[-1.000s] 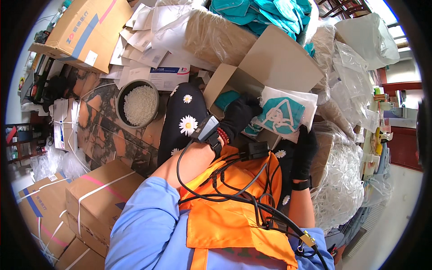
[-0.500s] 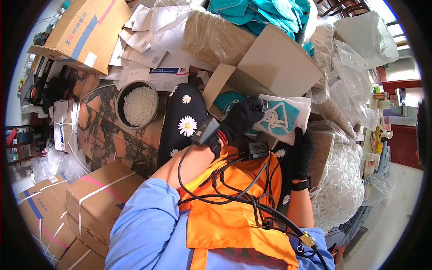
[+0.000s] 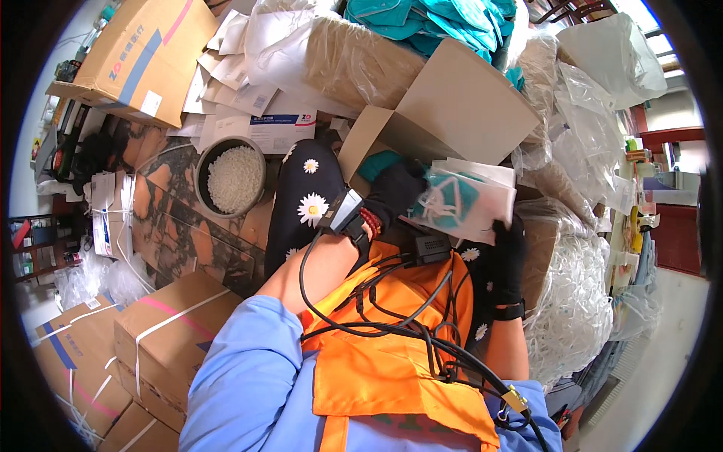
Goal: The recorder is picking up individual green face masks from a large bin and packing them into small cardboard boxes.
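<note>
Over my lap a pale, see-through pouch [image 3: 493, 202] lies at a slant, with a teal face mask [image 3: 456, 197] and its white ear loops showing through. My black-gloved right hand [image 3: 508, 256] pinches the pouch at its lower right corner. At the pouch's left end is my left hand [image 3: 398, 188], also gloved in black, its fingers curled closed; what they grip is hidden. Just beyond stands an open cardboard box [image 3: 467, 105] with its flaps up. Inside it, partly behind my left hand, more teal masks [image 3: 376, 164] show.
A bowl of white pellets [image 3: 235, 179] stands on the floor at left. Teal masks [image 3: 437, 22] are heaped at the far side. White strands fill a plastic-lined box [image 3: 565, 301] at right. Strapped cartons [image 3: 169, 324] stand at near left. Black cables [image 3: 407, 331] cross my orange apron.
My left hand has shifted left and slightly toward me, off the pouch's upper left corner. The pouch has tilted and moved slightly down, with more white sheet showing at its far edge.
</note>
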`<move>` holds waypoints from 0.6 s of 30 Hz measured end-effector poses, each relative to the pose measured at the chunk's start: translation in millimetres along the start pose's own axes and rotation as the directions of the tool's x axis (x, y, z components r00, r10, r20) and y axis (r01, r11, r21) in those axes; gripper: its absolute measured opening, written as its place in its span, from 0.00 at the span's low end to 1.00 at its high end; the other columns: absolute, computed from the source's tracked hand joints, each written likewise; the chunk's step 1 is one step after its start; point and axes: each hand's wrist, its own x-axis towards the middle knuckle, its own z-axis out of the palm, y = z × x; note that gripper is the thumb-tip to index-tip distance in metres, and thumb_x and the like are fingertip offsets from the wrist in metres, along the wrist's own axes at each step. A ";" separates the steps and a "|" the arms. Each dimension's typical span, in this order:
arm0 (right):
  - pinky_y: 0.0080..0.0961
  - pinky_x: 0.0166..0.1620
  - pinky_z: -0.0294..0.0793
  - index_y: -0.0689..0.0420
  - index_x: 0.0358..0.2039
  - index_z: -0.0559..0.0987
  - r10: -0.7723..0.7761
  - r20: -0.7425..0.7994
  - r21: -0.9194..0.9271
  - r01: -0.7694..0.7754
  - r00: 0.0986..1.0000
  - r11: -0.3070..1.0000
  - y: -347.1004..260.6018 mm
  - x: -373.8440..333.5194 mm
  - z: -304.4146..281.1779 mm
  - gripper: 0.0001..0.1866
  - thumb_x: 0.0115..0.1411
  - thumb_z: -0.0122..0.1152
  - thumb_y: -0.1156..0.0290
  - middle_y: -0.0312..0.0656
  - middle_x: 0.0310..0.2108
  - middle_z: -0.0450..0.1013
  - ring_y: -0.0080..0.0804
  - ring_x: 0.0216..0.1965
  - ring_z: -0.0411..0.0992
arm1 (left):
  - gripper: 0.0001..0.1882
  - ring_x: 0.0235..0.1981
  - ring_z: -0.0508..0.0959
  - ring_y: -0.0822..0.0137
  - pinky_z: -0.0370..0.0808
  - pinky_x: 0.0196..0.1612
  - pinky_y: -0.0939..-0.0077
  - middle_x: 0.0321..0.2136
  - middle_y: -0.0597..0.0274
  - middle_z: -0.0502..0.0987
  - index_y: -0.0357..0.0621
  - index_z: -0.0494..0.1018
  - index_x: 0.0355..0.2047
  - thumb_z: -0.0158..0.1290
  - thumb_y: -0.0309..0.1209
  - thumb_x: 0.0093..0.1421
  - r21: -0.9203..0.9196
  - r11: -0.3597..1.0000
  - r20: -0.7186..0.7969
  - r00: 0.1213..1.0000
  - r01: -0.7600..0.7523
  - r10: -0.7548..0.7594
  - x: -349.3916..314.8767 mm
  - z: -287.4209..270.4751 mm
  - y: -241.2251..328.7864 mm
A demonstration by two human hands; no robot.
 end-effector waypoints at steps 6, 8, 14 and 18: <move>0.20 0.40 0.69 0.62 0.46 0.75 0.177 0.002 0.228 -0.172 0.984 0.958 22.6 3.0 -36.3 0.12 0.63 0.53 0.73 0.34 0.38 0.74 0.21 0.37 0.69 | 0.15 0.34 0.79 0.54 0.74 0.39 0.68 0.31 0.53 0.79 0.40 0.76 0.34 0.63 0.34 0.47 0.402 0.916 -0.323 0.935 -0.001 0.143 1.5 -13.3 2.3; 0.20 0.42 0.69 0.61 0.48 0.75 0.187 0.029 0.258 -0.188 0.982 0.948 12.3 4.4 -40.5 0.13 0.63 0.53 0.73 0.34 0.39 0.74 0.20 0.38 0.69 | 0.14 0.33 0.79 0.58 0.74 0.39 0.69 0.30 0.55 0.79 0.40 0.76 0.35 0.62 0.32 0.49 0.297 0.945 -0.315 0.920 -0.137 0.232 -0.3 -16.4 21.2; 0.21 0.45 0.68 0.63 0.50 0.74 0.220 0.042 0.428 -0.217 0.975 0.877 5.9 -3.4 -33.3 0.16 0.63 0.54 0.72 0.35 0.41 0.74 0.22 0.42 0.69 | 0.12 0.36 0.78 0.68 0.74 0.41 0.75 0.34 0.57 0.79 0.41 0.76 0.40 0.59 0.26 0.54 -0.198 0.968 0.124 0.976 -0.154 0.181 -11.2 -9.6 46.3; 0.22 0.47 0.67 0.63 0.51 0.73 0.177 0.115 0.425 -0.209 0.978 0.881 7.6 -2.6 -27.1 0.18 0.62 0.57 0.70 0.36 0.44 0.73 0.23 0.44 0.68 | 0.14 0.39 0.78 0.68 0.74 0.44 0.76 0.38 0.56 0.79 0.41 0.75 0.43 0.58 0.26 0.55 -0.237 0.963 0.186 0.967 -0.128 0.174 -14.9 -1.2 42.0</move>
